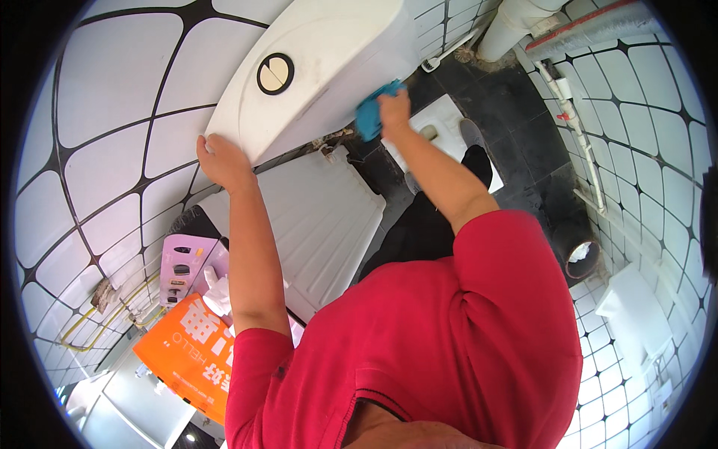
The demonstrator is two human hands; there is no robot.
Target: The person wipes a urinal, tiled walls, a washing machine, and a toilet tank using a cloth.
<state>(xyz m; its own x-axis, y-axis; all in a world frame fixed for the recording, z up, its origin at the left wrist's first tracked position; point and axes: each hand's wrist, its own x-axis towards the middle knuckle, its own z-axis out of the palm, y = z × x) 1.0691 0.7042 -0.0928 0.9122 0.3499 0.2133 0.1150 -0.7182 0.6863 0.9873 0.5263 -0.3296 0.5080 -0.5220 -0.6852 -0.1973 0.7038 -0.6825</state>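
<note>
A white toilet cistern (331,42) with a round two-part flush button (275,73) is mounted against the tiled wall before me. My left hand (224,160) rests on its near left end, fingers by the wall side, with no loose thing in it. A crumpled blue cloth (368,119) is in the grip of my right hand (396,112). The cloth touches the lower front edge of the cistern, near its far end. My right fingers are partly hidden by the cloth and the back of the hand.
Beneath me is a white squat toilet pan (449,115) on dark floor tiles. A white ribbed panel (314,219), pink box (185,264) and orange bag (185,351) with writing stand left. A white-handled brush (432,64), pipes (507,33) and a bin (583,259) lie right.
</note>
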